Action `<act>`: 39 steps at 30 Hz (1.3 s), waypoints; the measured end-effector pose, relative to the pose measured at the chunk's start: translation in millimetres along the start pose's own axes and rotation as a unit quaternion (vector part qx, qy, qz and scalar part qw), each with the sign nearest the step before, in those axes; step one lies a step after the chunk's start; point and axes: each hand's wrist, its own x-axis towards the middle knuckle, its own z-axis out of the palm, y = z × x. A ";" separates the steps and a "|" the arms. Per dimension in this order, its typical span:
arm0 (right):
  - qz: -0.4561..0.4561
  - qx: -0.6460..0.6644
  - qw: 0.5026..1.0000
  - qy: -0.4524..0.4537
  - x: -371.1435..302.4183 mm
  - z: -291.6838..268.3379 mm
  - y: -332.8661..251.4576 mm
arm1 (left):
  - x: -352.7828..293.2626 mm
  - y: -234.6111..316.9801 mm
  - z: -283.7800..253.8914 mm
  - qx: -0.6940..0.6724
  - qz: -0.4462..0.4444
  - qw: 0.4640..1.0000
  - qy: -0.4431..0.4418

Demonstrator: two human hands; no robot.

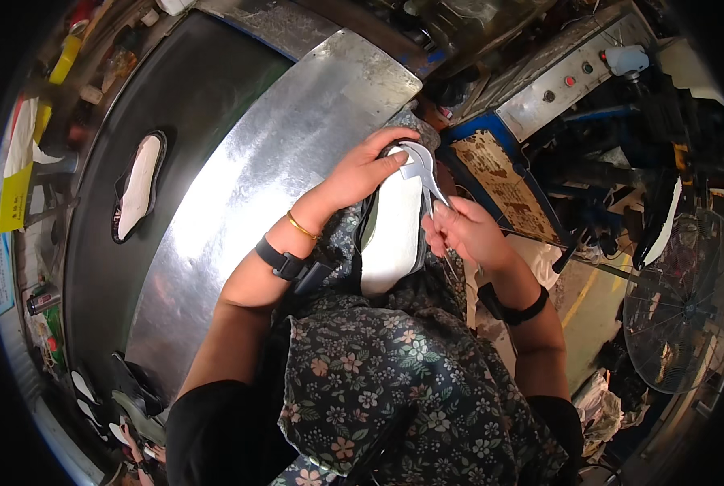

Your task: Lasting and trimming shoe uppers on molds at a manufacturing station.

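A shoe (pixel 392 231) with its white underside turned up and a dark edge round it rests on my lap, over the floral apron (pixel 370 381). At its far end my left hand (pixel 360 172) is closed, thumb on the white surface and fingers round the rim. A thin white strip (pixel 424 162) curves along that end, with a short piece crossing it. My right hand (pixel 469 231) pinches the strip's loose end at the shoe's right side. Some of the right fingertips are hidden behind the strip and the hand itself.
A shiny metal ledge (pixel 256 170) runs along my left, beside a dark belt (pixel 192 89) carrying another white-bottomed shoe (pixel 139 182). To the right are a machine's button panel (pixel 570 81) and a round fan (pixel 686 308). Another person's hands (pixel 132 441) show at lower left.
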 end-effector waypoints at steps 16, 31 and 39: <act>-0.028 -0.251 0.960 0.118 -5.4 28.6 15.9 | -3.5 -0.6 1.4 0.077 0.062 0.995 0.012; -0.068 -0.396 0.901 0.165 -12.0 39.4 13.1 | 18.2 4.0 -11.1 -0.240 -0.222 0.945 -0.005; -0.120 -0.262 0.931 0.223 12.5 -24.7 -45.7 | -7.4 2.9 2.1 -0.143 -0.131 0.979 0.060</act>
